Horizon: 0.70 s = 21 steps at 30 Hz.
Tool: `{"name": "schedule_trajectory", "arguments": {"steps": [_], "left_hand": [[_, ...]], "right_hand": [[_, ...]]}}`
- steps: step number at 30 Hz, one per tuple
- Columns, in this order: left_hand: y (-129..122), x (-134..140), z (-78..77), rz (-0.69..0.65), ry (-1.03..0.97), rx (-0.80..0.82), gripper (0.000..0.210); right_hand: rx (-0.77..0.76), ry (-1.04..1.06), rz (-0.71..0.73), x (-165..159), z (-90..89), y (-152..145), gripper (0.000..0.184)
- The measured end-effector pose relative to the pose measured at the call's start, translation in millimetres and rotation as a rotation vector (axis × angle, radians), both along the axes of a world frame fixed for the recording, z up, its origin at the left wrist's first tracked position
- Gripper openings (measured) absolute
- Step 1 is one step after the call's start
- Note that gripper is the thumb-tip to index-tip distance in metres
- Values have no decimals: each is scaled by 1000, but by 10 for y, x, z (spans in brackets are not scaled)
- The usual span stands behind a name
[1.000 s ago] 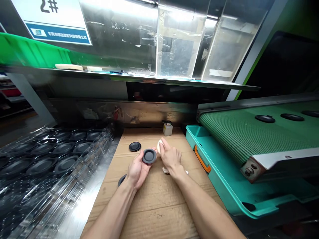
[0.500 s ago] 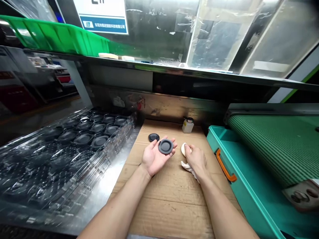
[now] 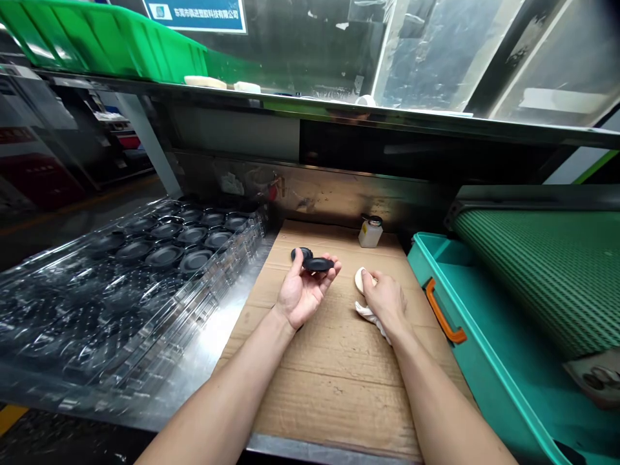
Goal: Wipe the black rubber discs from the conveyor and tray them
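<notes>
Black disc [image 3: 318,265], face-up before, now nearly edge-on — snug in curled left fingers [image 3: 330,276]; white pad [image 3: 359,280] between pinched right fingers [image 3: 370,284].

Black disc [image 3: 318,264], cream pad [image 3: 359,279], and look: brown cardboard [image 3: 339,394], teal bin [image 3: 485,368] with orange handle [image 3: 440,312], green belt [image 3: 542,265] finely meshed!

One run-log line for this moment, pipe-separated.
left hand: holds round black disc | right hand: holds rounded white pad | crumpled white cloth: beside right hand, on brown cardboard sheet
</notes>
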<state>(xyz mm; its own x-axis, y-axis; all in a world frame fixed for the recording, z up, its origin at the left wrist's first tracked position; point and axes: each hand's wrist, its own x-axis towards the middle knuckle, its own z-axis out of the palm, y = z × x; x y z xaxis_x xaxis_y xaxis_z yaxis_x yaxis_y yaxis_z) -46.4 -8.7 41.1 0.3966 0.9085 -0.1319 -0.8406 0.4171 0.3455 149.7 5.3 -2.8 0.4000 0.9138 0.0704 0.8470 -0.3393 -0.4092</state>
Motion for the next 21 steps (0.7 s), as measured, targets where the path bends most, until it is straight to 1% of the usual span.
{"name": "schedule_trajectory", "arguments": {"steps": [2, 4, 6, 8, 9, 12, 17, 19, 21], "left_hand": [[-19, 39, -4, 82, 158, 68, 49], [-62, 99, -12, 225, 384, 189, 53], [-132, 170, -14, 365, 572, 323, 72], [-217, 236, -5, 452, 642, 387, 88], [-258, 264, 2, 474, 640, 388, 90], [-345, 314, 23, 504, 627, 378, 88], [-375, 327, 34, 477, 752, 541, 102], [-386, 333, 51, 473, 748, 537, 101], [-404, 345, 77, 484, 700, 483, 95]], "right_hand": [[-12, 3, -3, 1, 6, 3, 55], [-19, 9, -3, 3, 11, 4, 56], [-13, 12, 0, 5, 12, 1, 57], [-4, 8, 5, 7, 7, -2, 57], [-2, 3, 8, 8, 4, -2, 56], [-1, -10, 12, 11, -9, 4, 55], [3, -13, 11, 14, -14, 16, 57], [1, -19, 15, 15, -8, 16, 57], [-6, -30, 14, 14, -1, 14, 57]]}}
